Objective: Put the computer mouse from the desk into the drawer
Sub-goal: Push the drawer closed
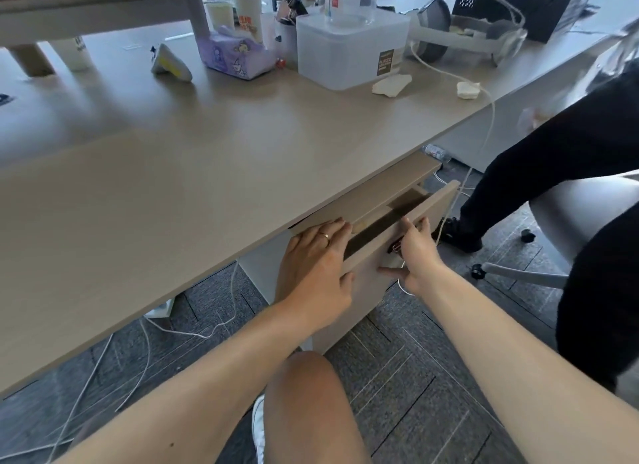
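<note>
The beige drawer (437, 202) under the desk's right end stands a little way out, showing a narrow dark gap along its top. My right hand (416, 256) grips the top edge of the drawer front, fingers curled over it and thumb on the face. Flat on the drawer front's left part lies my left hand (316, 270), fingers stretched up to the panel above. Nothing inside the drawer can be seen. At the desk's far left lies a white and yellow object (171, 64); I cannot tell whether it is the mouse.
The desk top (214, 159) carries a purple tissue pack (231, 55), a clear plastic box (349, 48), crumpled paper (390, 85) and a headset (466, 38). A seated person's dark leg (539, 166) and a chair base (518, 273) are right of the drawer. Cables run across the floor.
</note>
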